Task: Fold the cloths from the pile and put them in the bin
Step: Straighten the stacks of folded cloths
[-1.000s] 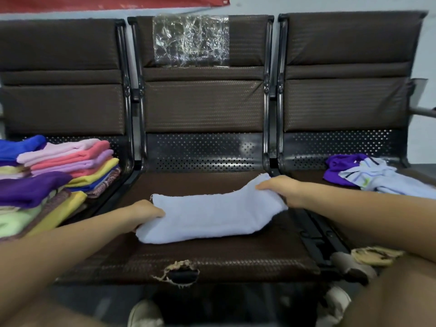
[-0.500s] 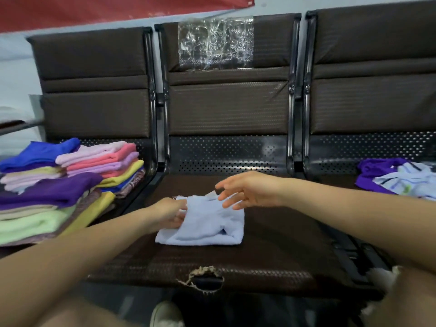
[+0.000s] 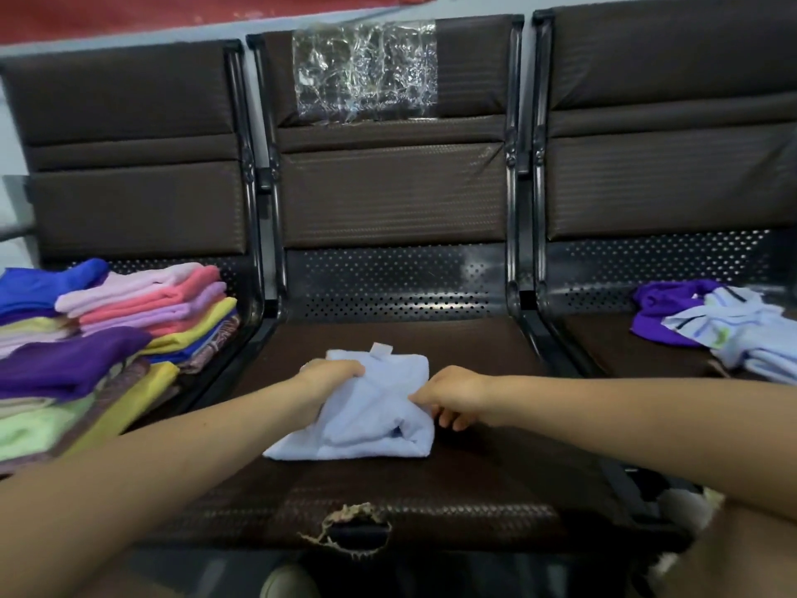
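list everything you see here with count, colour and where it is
light blue terry cloth: one, light blue, partly folded on the middle seat, small white tag at its far edge
stack of folded cloths: one stack, blue, pink, coral, lilac, yellow, purple, green, on the left seat
loose cloth pile: one heap, purple and white-blue, on the right seat
brown padded bench seats: three, dark brown with black metal frames, middle seat front edge torn
clear plastic sheet: one, transparent, on the middle backrest
red banner: one, red, on the wall at top
left hand: one, grip on the cloth's left side
right hand: one, pinching the cloth's right edge
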The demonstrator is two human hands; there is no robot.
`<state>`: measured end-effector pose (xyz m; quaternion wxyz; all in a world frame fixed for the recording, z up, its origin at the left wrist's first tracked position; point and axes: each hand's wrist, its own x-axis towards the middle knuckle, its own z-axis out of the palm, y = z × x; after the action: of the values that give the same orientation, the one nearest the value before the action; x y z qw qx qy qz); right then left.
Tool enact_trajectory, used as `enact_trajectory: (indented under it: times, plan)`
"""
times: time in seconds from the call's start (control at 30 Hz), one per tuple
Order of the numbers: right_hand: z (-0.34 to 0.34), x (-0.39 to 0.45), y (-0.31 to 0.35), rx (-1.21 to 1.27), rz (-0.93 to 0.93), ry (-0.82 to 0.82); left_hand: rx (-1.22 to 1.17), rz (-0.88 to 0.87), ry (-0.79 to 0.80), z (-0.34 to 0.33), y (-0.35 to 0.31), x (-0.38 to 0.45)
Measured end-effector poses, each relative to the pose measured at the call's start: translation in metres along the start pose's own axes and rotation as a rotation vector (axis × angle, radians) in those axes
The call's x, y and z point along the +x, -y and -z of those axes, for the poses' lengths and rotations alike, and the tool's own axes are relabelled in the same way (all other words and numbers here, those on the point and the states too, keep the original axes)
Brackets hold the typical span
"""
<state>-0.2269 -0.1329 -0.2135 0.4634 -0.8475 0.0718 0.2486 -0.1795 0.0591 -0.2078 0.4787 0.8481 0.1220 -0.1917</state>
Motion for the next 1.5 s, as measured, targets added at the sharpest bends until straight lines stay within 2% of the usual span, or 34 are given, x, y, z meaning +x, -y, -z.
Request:
enact_trajectory:
  times: [0.13,0.23,0.3,0.37,0.53,0.67,0.73,0.8,0.9,1.0,1.13,1.17,1.23,1.33,1.4,1.47,1.5]
  plan:
    - [-0.021,0.004,0.006,-0.170,0.135,-0.042,0.056,-0.129,-0.175,0.029,0.000,-0.002]
    - [-0.030,-0.001,0.005,-0.228,0.192,-0.022,0.293,-0.153,-0.175,0.056,0.013,-0.009]
    - [-0.032,-0.001,0.003,-0.232,0.186,-0.063,0.369,-0.046,-0.112,0.065,0.027,-0.008]
    - [-0.034,0.001,0.002,-0.231,0.179,-0.107,0.330,0.045,-0.066,0.071,0.040,-0.006]
    - [-0.030,0.007,-0.001,-0.220,0.173,-0.119,-0.082,0.127,0.034,0.069,0.043,-0.010]
    - [-0.031,0.009,-0.003,-0.169,0.162,-0.116,-0.174,0.168,0.248,0.060,0.049,-0.013]
    - [-0.029,0.012,-0.006,-0.132,0.130,-0.106,-0.197,0.154,0.294,0.051,0.048,-0.019]
    - [-0.027,0.009,-0.004,-0.034,0.081,-0.070,-0.176,0.079,0.226,0.039,0.045,-0.026]
    - [-0.024,0.013,0.005,0.368,-0.126,0.113,-0.135,-0.064,0.057,0.025,0.045,-0.031]
    - [-0.029,0.026,0.022,0.527,-0.256,0.078,-0.285,-0.091,0.079,0.026,0.038,-0.035]
    - [-0.050,0.029,0.045,0.640,-0.145,0.169,-0.364,-0.161,0.049,0.054,0.033,-0.043]
    - [-0.055,0.027,0.051,0.713,-0.166,0.210,-0.375,-0.183,0.027,0.062,0.033,-0.047]
    - [-0.068,0.033,0.068,0.847,-0.180,0.297,-0.345,-0.229,-0.003,0.082,0.036,-0.057]
    - [-0.098,0.051,0.107,0.912,-0.123,0.372,-0.292,-0.331,-0.098,0.122,0.038,-0.069]
    - [-0.119,0.063,0.150,0.896,-0.002,0.356,-0.300,-0.381,-0.263,0.158,0.032,-0.075]
    - [-0.139,0.066,0.199,0.899,0.134,0.358,-0.218,-0.321,-0.529,0.202,0.024,-0.076]
    - [-0.149,0.068,0.224,0.916,0.180,0.369,-0.178,-0.329,-0.606,0.226,0.018,-0.079]
